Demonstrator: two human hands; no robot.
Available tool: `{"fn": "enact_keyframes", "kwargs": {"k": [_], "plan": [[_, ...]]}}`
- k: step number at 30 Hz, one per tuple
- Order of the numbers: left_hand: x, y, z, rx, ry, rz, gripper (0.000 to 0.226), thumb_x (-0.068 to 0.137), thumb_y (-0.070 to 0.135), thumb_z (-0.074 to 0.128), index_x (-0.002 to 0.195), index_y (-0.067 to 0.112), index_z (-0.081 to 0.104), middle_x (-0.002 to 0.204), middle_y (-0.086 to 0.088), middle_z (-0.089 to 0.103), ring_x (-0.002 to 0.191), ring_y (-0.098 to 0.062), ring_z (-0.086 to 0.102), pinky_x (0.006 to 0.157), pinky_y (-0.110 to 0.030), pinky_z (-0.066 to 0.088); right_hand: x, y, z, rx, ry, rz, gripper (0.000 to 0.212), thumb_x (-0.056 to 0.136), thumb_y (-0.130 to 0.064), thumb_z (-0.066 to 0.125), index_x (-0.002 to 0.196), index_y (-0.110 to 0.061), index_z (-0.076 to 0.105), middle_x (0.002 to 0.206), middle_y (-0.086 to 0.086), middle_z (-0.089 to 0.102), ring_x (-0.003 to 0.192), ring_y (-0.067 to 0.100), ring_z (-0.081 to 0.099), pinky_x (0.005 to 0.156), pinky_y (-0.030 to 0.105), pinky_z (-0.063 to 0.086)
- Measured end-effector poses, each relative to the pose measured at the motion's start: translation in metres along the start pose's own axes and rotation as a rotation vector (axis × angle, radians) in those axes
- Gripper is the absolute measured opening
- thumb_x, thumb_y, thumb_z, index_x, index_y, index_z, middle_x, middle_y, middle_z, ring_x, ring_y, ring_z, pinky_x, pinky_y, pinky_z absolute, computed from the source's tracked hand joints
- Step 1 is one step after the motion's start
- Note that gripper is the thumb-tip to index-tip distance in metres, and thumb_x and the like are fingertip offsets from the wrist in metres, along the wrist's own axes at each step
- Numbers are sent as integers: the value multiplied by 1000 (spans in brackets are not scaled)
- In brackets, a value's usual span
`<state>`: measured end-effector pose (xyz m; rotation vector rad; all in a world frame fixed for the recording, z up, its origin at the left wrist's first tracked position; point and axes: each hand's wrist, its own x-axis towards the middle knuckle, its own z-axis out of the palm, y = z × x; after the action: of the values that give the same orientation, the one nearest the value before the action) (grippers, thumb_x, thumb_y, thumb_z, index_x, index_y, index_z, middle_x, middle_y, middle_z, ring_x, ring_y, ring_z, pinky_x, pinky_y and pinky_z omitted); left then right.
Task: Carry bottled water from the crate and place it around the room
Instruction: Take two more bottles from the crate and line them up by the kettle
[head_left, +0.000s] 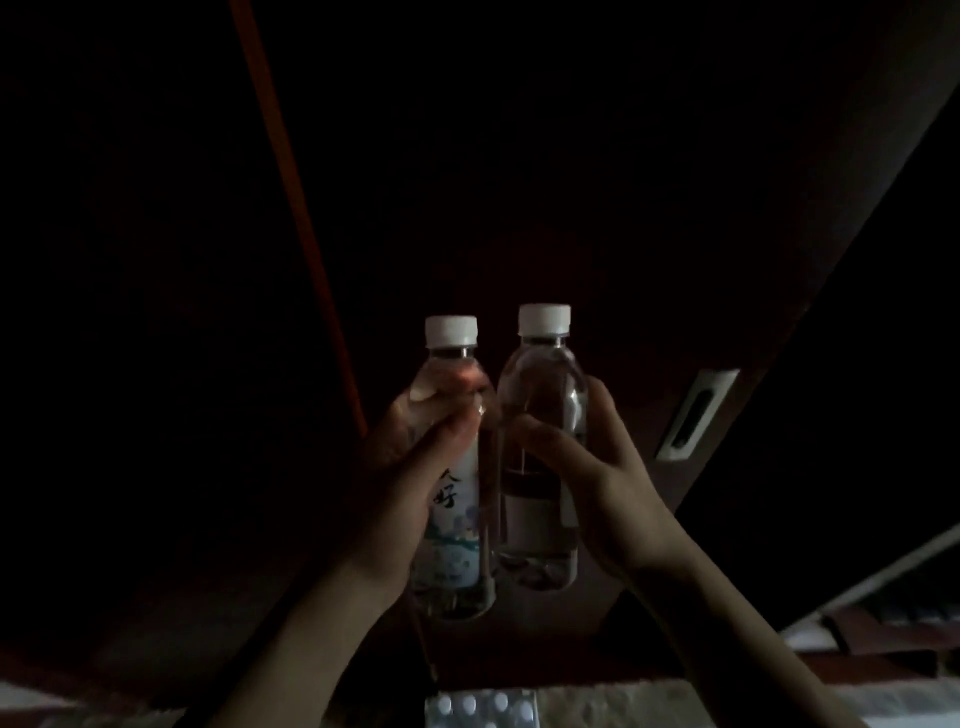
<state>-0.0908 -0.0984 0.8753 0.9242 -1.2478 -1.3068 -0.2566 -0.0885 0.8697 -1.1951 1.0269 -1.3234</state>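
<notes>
Left hand (415, 467) grips labelled bottle (457, 467); right hand (597, 467) grips clear bottle (540, 457). Both upright, white-capped, full, touching.

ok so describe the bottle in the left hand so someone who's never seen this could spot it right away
In the dark frame, two hands hold up a pair of white-capped water bottles side by side at the centre. The left hand grips the left bottle. Unlike the right bottle, whose label looks plain, it shows a white label with black characters and a blue-green picture.
</notes>
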Motion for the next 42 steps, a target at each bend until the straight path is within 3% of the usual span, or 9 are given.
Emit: {"fn": "enact_keyframes", "kwargs": {"k": [6, 11, 16, 19, 21, 26, 36, 39, 42], "plan": [[-17, 118, 22, -32, -45, 76, 29, 80, 42, 67, 105, 27, 68, 104, -1, 75, 96, -18, 73, 71, -29, 57, -16, -112, 16, 48, -79, 7, 35, 83, -34, 61, 113, -17, 66, 111, 11, 73, 102, 27, 72, 85, 47, 59], [-25, 158, 29, -76, -95, 78, 28, 73, 39, 65, 100, 35, 71, 110, -2, 74, 103, -21, 71, 84, -39, 56, -29, -154, 20, 91, -87, -5, 42, 85, -35, 61, 123, -16, 62, 116, 16, 72, 105, 34, 71, 83, 50, 59], [-18, 175, 36, -214, -263, -42, 54, 68, 43, 71, 120, 29, 62, 96, -1, 77, 88, -19, 75, 68, -35, 56, -49, -177, 18, 85, 3, -26, 40, 88, -34, 65, 127, -29, 57, 122, 15, 69, 108, 36, 70, 84, 53, 58], [-14, 183, 52, -268, -368, -81, 43, 76, 38, 71, 117, 26, 63, 97, -8, 77, 80, -21, 73, 64, -39, 59, -69, -191, 12, 129, 128, -9, 44, 87, -34, 63, 128, -25, 53, 120, 15, 70, 104, 35, 72, 77, 47, 60], [-15, 187, 69, -285, -459, -96, 44, 72, 39, 70, 112, 23, 65, 106, -14, 75, 82, -26, 72, 67, -42, 58, -86, -198, 1, 164, 221, 26, 45, 88, -39, 66, 129, -24, 55, 125, 18, 67, 108, 40, 69, 83, 57, 57], [-33, 186, 130, -289, -654, -122, 30, 77, 32, 63, 101, 14, 60, 65, 0, 70, 56, -16, 68, 49, -29, 54, -148, -214, -38, 189, 427, -10, 39, 89, -38, 57, 118, -15, 68, 116, 19, 71, 106, 40, 68, 100, 67, 44], [-116, 179, 307, -246, -987, -32, 34, 75, 40, 65, 97, 14, 64, 76, -1, 69, 68, -18, 69, 57, -30, 56, -295, -257, -126, -57, 852, -261, 58, 69, -31, 83, 117, -9, 59, 94, 14, 70, 88, 39, 70, 87, 67, 52], [-152, 177, 370, -246, -1063, -69, 33, 73, 40, 64, 94, 14, 64, 67, 4, 69, 61, -14, 69, 52, -25, 54, -344, -271, -165, -87, 994, -279, 63, 63, -32, 85, 116, -12, 58, 114, 32, 61, 101, 55, 65, 84, 74, 50], [-187, 183, 424, -247, -1145, -87, 31, 76, 35, 72, 96, 13, 63, 65, 0, 71, 57, -15, 71, 48, -26, 55, -392, -285, -203, -130, 1063, -312, 58, 67, -25, 85, 118, -15, 57, 115, 26, 63, 99, 51, 68, 82, 69, 54]]}}
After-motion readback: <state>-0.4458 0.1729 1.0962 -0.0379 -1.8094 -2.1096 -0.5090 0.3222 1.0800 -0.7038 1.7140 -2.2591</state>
